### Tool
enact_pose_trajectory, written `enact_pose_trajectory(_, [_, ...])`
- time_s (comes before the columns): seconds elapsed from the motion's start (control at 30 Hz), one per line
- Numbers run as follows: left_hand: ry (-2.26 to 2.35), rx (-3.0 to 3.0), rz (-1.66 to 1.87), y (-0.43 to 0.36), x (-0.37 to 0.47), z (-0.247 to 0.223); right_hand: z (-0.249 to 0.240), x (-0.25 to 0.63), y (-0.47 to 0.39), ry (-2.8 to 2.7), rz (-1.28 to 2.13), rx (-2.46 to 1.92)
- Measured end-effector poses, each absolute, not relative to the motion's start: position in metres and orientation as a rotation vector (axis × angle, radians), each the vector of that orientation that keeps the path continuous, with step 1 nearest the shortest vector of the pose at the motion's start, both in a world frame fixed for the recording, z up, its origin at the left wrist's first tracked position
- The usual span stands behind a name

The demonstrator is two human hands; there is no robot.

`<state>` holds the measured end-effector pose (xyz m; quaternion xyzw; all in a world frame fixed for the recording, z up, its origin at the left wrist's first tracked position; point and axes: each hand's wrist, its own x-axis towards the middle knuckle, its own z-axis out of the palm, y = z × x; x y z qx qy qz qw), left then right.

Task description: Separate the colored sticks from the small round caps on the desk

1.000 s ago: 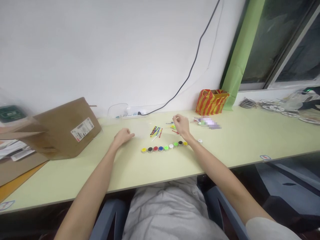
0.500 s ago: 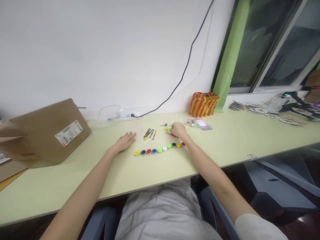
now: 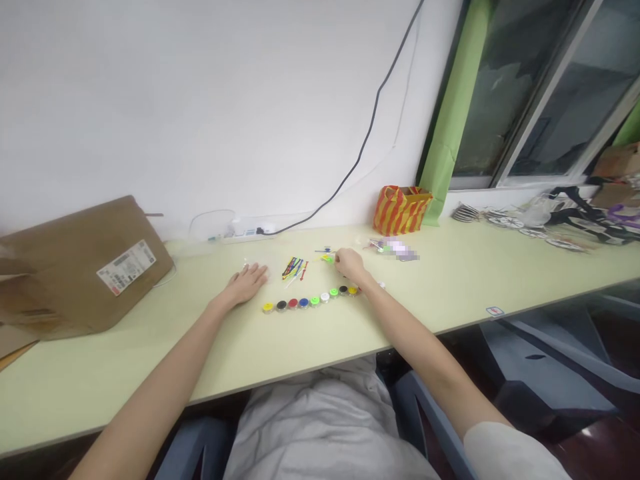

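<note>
My left hand lies flat on the table, fingers stretched out, beside what looks like clear plastic film. Its fingers hold nothing. To its right is a small pile of thin coloured plastic sticks in yellow, blue, red and white. My right hand is closed, fingertips down among loose pieces, close to a yellow-green piece and a thin dark blue stick. What it pinches is hidden. In front runs a row of small round pots with coloured lids; my right wrist covers part of its right end.
A cardboard box stands on the left of the table. At the back are a power strip, a red-and-yellow striped bag and a blurred packet. Discs and black parts lie far right.
The view has shifted slightly. My right hand has come a little lower and nearer to me, now covering most of the red sticks. My left hand stays flat in place.
</note>
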<state>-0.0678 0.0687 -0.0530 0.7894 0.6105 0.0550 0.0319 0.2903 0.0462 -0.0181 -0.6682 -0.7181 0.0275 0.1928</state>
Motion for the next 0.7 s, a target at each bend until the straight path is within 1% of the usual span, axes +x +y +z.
enact_pose_trajectory(0.17, [1.928, 2.444, 0.205, 0.064, -0.061, -0.05, -0.011, 0.291, 0.039, -1.972, 0.061, -1.836])
enact_pose_trajectory(0.23, [1.961, 2.468, 0.277, 0.059, -0.056, -0.045, -0.006, 0.29, 0.036, -1.942, 0.05, -1.808])
enact_pose_trajectory(0.3, [1.969, 2.545, 0.468, 0.052, -0.048, -0.037, -0.001, 0.287, 0.033, -1.886, 0.035, -1.751])
enact_pose_trajectory(0.4, [1.844, 2.649, 0.745, 0.039, -0.031, -0.021, 0.003, 0.277, 0.03, -1.814, 0.064, -1.548])
enact_pose_trajectory(0.47, [1.716, 2.669, 0.904, 0.03, -0.016, -0.013, 0.002, 0.267, 0.028, -1.795, 0.179, -1.355])
enact_pose_trajectory(0.6, [1.396, 2.584, 1.122, 0.013, 0.014, -0.009, -0.002, 0.244, 0.02, -1.728, 0.576, -0.972])
enact_pose_trajectory(0.7, [1.123, 2.46, 1.26, 0.003, 0.029, -0.01, -0.005, 0.231, 0.013, -1.673, 0.862, -0.822])
